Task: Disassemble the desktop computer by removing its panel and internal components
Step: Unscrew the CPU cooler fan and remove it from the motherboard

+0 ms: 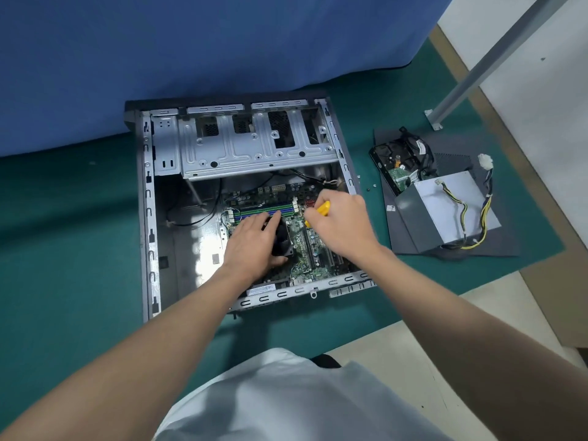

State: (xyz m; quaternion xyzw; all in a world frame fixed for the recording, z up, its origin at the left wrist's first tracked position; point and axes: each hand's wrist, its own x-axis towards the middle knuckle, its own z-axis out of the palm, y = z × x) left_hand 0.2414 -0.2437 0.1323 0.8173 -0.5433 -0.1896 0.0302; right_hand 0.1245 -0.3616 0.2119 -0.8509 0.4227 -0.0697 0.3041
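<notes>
Case (149, 224) lies open on top, so entry is from above. Drive cage (254, 154) roofs the far third. Motherboard (310, 249) is crowded: left hand (254, 245) holds the black fan (282, 240), right hand (342, 226) grips a yellow screwdriver (323, 207) just beside it. Bare case floor (191, 253) left of the board gives room (a thin black cable (191, 223) crosses it). Right of case lie loose screws (369, 188), hard drive (397, 168) and power supply (445, 214).

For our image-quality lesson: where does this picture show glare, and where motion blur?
Head view: glare whitens the case floor beside the left hand gripping the black fan; same view, the right hand and its yellow screwdriver look slightly smeared.
</notes>
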